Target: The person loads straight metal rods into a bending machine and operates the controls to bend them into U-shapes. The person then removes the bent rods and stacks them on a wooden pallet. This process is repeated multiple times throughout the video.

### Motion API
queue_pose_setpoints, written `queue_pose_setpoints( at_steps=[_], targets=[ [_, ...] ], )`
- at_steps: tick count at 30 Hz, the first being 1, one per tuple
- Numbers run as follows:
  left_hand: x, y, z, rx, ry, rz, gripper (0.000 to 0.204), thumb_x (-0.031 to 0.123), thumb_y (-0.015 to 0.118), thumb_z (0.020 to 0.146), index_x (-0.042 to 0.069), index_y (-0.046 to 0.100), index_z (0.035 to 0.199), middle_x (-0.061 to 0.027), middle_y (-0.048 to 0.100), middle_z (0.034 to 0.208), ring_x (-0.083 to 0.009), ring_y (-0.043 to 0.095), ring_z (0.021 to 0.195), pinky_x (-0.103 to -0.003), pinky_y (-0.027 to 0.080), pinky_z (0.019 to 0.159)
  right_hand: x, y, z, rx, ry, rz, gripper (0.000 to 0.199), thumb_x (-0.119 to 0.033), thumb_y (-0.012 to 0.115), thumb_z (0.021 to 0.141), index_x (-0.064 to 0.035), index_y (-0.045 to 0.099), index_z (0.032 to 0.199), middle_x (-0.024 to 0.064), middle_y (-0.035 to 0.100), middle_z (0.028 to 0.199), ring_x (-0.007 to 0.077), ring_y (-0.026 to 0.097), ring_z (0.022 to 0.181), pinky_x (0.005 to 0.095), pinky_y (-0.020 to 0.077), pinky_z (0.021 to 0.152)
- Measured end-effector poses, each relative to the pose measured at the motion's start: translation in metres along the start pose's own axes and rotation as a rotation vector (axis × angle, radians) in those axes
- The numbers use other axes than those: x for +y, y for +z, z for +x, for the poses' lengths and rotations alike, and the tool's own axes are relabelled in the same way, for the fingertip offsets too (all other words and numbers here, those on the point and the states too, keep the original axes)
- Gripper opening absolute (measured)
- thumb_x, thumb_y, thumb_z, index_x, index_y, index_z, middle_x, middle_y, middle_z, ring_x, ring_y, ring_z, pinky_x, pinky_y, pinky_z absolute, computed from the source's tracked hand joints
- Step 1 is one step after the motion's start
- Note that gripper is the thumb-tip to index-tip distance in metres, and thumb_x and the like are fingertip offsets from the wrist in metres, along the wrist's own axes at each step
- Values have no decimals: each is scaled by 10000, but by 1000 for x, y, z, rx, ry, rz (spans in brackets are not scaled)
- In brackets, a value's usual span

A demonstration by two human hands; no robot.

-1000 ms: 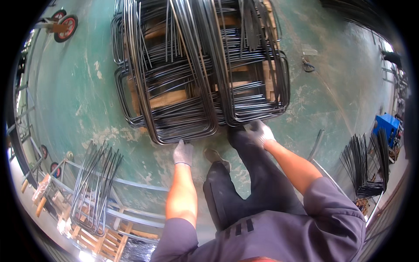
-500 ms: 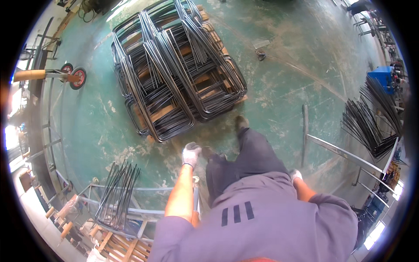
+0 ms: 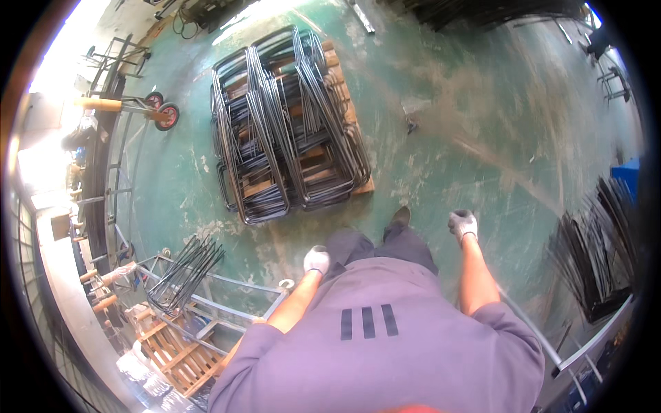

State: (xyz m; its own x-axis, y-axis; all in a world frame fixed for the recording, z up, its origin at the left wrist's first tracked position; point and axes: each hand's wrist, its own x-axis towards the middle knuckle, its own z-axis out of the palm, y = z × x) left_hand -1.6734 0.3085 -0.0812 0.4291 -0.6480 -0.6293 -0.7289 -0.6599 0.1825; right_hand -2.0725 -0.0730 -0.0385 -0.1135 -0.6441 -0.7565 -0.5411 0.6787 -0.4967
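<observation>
1. The left hand (image 3: 317,260), gloved, hangs by the thigh, loosely curled, holding nothing.
2. The right hand (image 3: 462,224), gloved, hangs in a loose fist; I cannot tell whether it holds anything.
3. The bent steel bars (image 3: 289,131) lie stacked on a wooden pallet (image 3: 363,184) on the green floor (image 3: 482,124), well ahead of both hands.

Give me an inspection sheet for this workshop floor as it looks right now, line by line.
Surface: green concrete floor, scuffed and dusty.
Job's things: bent steel bar loops stacked on a wooden pallet.
Clutter: bar bundle on a metal rack at left; dark bar bundle at right; second pallet lower left.
Hands: left hand gloved, empty, by the thigh; right hand gloved, nothing seen in it.
Cables: dark tangle at top left, unclear.
Surroundings: two-wheeled hand truck at left; blue bin at right.
</observation>
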Motion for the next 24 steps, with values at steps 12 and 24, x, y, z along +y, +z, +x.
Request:
queue_pose_setpoints(
  at_steps=[12, 24],
  targets=[
    [230, -167, 206, 2, -77, -425, 339, 205, 662, 883, 78, 791, 1169, -143, 796, 1129, -284, 749, 1078, -384, 577, 956, -85, -121, 74, -6, -172, -16, 414, -182, 727, 910, 82, 693, 1228, 102, 724, 858, 196, 682, 699, 356, 555, 618],
    [349, -245, 410, 118, -92, 40, 206, 147, 688, 846, 93, 807, 1005, -135, 796, 1005, -297, 771, 962, -374, 613, 841, -133, -274, 213, -519, -131, -1241, 323, -239, 586, 955, -121, 797, 1170, 175, 755, 1245, 342, 719, 1151, 475, 571, 957]
  ],
)
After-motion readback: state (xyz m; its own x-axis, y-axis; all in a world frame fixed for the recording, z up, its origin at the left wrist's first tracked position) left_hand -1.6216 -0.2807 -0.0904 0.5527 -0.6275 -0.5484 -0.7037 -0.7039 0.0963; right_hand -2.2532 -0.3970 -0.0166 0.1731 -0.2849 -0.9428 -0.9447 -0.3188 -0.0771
